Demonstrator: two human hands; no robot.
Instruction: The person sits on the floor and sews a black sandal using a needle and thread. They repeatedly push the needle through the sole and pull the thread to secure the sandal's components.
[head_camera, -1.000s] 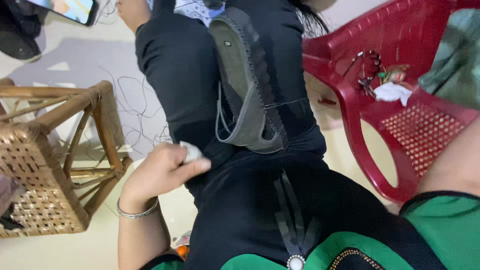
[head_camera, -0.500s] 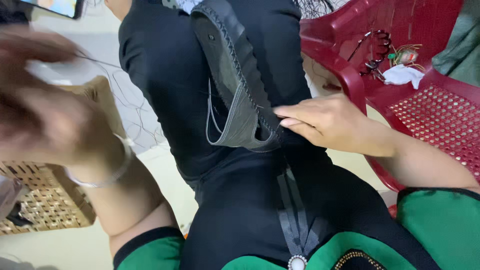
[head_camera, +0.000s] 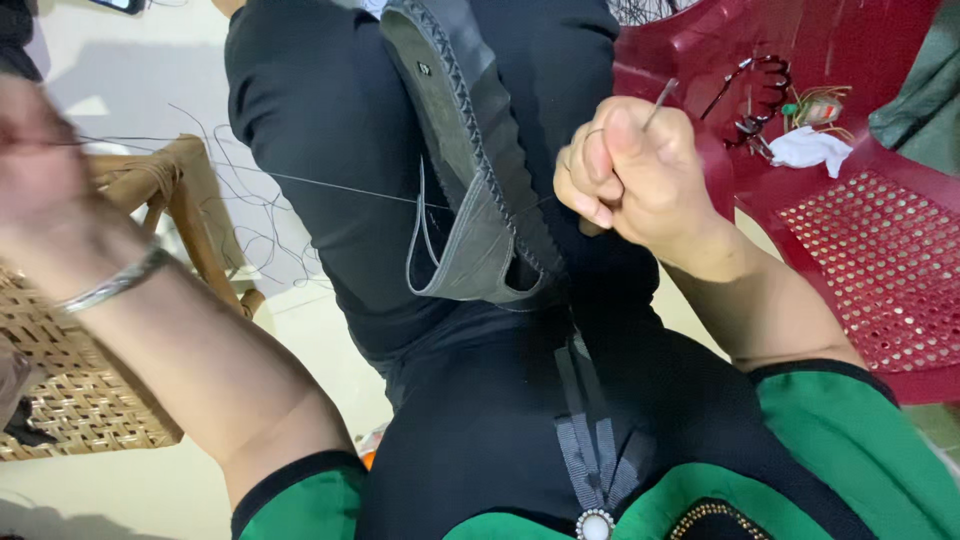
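Seated, looking down my own lap (head_camera: 330, 150): black trousers, one leg stretched out over a pale floor (head_camera: 120, 490). A grey shoe upper (head_camera: 470, 170) with a stitched, zigzag edge lies along the thigh, its open end towards me, just beside my right hand (head_camera: 630, 170). That hand's grip is a tight fist, closed round a thin awl-like needle (head_camera: 660, 100) whose metal tip sticks up past the knuckles. My left hand (head_camera: 40, 170) is lifted out to the side and blurred; a silver bangle (head_camera: 110, 285) sits on the wrist. A dark thread (head_camera: 300, 180) runs taut from the shoe upper across the leg towards that hand, but through the blur I cannot tell how its grip stands. More slack thread lies looped on the floor beyond the leg. To my left, a woven cane stool (head_camera: 80, 400) with a bamboo frame, close against the knee. To my right, a dark red plastic chair (head_camera: 860, 270) with a perforated seat; on it a white cloth scrap (head_camera: 810, 150), a dark wiry tangle and a small greenish bundle. Green sleeves with black cuffs frame the bottom of the view, and a round pearl-like button (head_camera: 595, 525) sits at the bottom centre.
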